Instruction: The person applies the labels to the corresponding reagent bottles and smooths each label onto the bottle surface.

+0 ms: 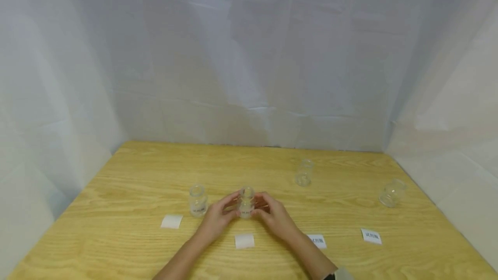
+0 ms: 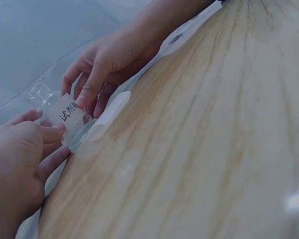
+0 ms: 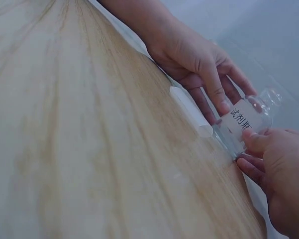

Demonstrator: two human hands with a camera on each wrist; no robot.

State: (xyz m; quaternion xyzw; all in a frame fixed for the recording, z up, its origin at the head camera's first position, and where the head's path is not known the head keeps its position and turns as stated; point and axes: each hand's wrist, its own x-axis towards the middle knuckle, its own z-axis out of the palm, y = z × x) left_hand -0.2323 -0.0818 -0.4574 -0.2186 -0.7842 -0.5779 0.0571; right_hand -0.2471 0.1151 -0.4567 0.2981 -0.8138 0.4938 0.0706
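Between both hands stands a clear glass reagent bottle point(image 1: 246, 204), with a white label point(image 2: 69, 112) bearing printed characters on its side. My left hand point(image 1: 217, 219) holds the bottle from the left, its thumb at one end of the label. From the other side my right hand point(image 1: 275, 218) grips it, the thumb on the label's other end and the fingers behind the glass. In the right wrist view the bottle's neck point(image 3: 272, 95) is free of the fingers. A second labelled glass bottle point(image 1: 198, 202) stands just left of my left hand.
Two blank white paper pieces point(image 1: 244, 241) point(image 1: 171, 221) lie near the front. To the right are two printed labels point(image 1: 371, 236) point(image 1: 318, 241), one partly behind the right forearm. Farther back are a clear glass bottle point(image 1: 304, 173) and another clear glass vessel point(image 1: 391, 193).
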